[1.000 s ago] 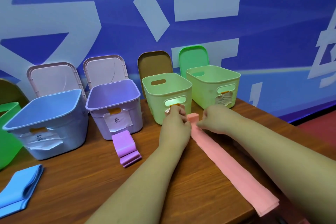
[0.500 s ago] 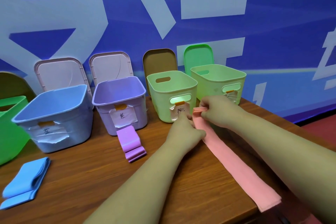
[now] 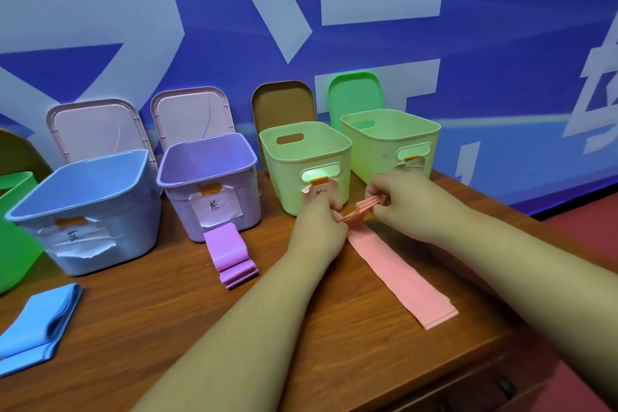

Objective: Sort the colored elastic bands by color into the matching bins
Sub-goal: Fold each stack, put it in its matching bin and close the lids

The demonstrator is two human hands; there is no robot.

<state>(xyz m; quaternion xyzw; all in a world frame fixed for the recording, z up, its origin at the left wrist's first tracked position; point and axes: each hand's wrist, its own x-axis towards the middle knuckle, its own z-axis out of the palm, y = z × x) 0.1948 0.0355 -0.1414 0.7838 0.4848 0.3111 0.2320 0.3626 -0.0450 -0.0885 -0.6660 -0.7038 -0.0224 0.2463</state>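
A long pink elastic band (image 3: pixel 398 269) lies flat on the wooden table (image 3: pixel 140 328), its far end folded into layers. My left hand (image 3: pixel 319 227) pinches that folded end from the left. My right hand (image 3: pixel 401 204) pinches the same fold from the right, lifted slightly off the table. Both hands sit just in front of a pale green bin (image 3: pixel 302 165) with a paper label. A folded purple band (image 3: pixel 229 252) lies before the purple bin (image 3: pixel 209 181). A folded blue band (image 3: pixel 36 328) lies at the front left, near the blue bin (image 3: pixel 83 211).
A second pale green bin (image 3: pixel 389 140) stands at the back right, and a bright green bin (image 3: pixel 15 227) at the far left edge. Several lids lean against the blue wall behind the bins. The table's right edge drops off past the pink band.
The folded end of the pink band has grown thicker and come up off the table. The band's free length on the table is shorter. Both hands stayed at the fold.
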